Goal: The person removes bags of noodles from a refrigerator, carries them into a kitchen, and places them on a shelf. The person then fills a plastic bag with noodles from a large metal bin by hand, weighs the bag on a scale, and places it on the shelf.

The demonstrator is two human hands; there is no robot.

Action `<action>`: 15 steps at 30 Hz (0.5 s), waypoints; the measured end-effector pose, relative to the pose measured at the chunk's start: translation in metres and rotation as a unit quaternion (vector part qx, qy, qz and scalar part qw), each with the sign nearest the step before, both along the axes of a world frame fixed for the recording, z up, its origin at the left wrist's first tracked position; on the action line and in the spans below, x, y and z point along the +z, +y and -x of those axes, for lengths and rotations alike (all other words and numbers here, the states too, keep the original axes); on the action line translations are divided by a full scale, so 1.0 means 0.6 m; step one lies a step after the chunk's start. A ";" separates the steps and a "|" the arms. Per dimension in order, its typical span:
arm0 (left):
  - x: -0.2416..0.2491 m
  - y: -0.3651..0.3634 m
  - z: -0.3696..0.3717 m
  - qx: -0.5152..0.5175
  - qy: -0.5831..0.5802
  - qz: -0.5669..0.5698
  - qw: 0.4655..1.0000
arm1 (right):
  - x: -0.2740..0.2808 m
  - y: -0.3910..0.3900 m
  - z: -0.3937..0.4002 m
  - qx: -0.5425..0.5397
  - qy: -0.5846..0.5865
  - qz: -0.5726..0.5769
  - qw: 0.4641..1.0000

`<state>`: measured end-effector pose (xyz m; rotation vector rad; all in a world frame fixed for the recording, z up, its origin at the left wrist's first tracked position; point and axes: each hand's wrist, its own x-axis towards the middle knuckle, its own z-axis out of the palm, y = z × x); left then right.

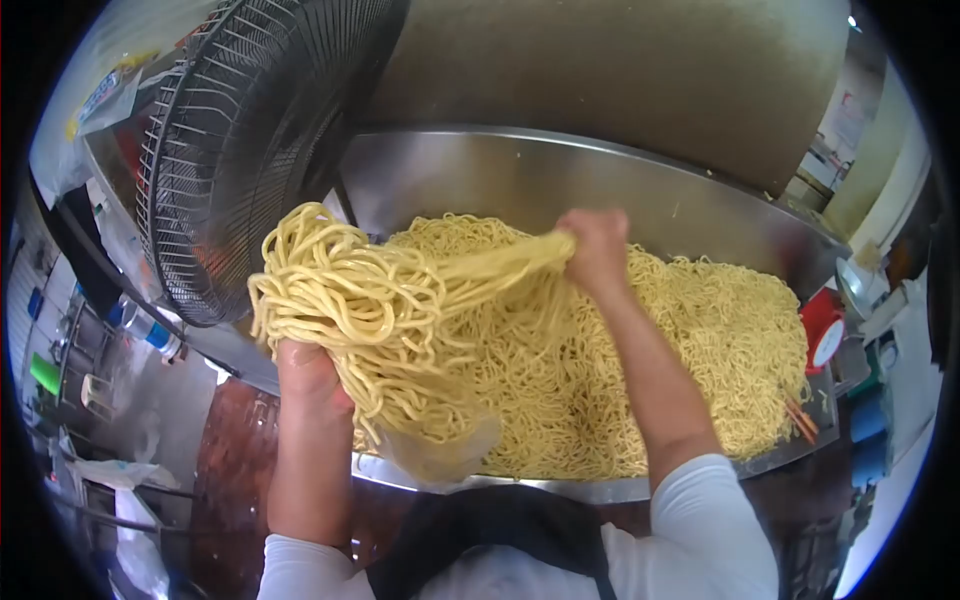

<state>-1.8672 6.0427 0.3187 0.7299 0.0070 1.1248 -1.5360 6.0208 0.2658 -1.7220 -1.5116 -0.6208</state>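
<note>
Thick yellow noodles [350,290] hang in a big bundle over my left hand [312,375], whose fingers are mostly hidden under them. From that bundle a stretched strand of noodles runs right to my right hand [597,248], which is closed around its end. Both hands are raised above a wide metal tray [450,170] heaped with more noodles [700,340]. A blurred, translucent shape [440,450], perhaps a plastic bag, shows below the bundle at the tray's near edge.
A large black fan [235,150] stands close at the upper left, beside the bundle. At the tray's right end are a red scale [822,330] and chopsticks [801,421]. A metal panel [610,80] rises behind the tray.
</note>
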 end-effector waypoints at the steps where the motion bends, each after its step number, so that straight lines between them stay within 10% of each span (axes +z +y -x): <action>1: -0.007 0.002 0.004 0.003 0.006 0.002 1.000 | 0.029 0.011 -0.021 -0.009 -0.052 -0.055 0.997; 5: -0.075 0.025 0.036 0.086 0.117 -0.023 0.989 | 0.028 0.021 -0.064 -0.050 -0.065 -0.027 0.996; 8: -0.171 0.063 0.097 0.190 0.473 -0.214 0.834 | -0.063 0.011 -0.107 -0.098 -0.028 0.027 0.994; 10: -0.203 0.076 0.128 0.150 0.674 -0.625 0.363 | -0.122 -0.001 -0.119 -0.131 0.010 0.097 0.987; 13: -0.196 0.070 0.116 -0.018 0.718 -0.524 0.458 | -0.151 -0.008 -0.105 -0.135 0.061 0.194 0.970; 15: -0.191 0.069 0.123 0.004 0.741 -0.524 0.420 | -0.098 -0.013 -0.047 -0.102 0.168 0.407 0.892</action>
